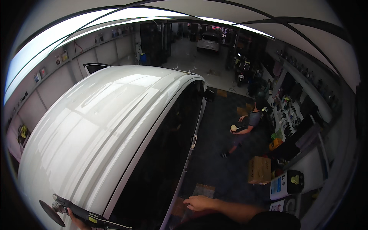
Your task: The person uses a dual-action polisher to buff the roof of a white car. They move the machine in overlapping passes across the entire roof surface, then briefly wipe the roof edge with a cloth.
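My left hand (75, 219) grips a black car polisher (86, 215) at the lower left. The polisher's round dark backing plate (52, 213) stands tilted on edge beside the white car roof (88, 115); whether it touches the paint I cannot tell. My right hand (198, 203) reaches out past the car's side, fingers loosely apart with nothing in them. Below it lies a flat brown piece (203, 190) on the dark floor. The car's dark side windows (157, 145) run between my two hands.
A co-worker (251, 120) walks on the right side of the car, holding a tool with a round pale pad (233, 128). Near them are a cardboard box (259, 170), a white container (279, 186) and shelves of bottles (287, 115). Another car (209, 41) stands far back.
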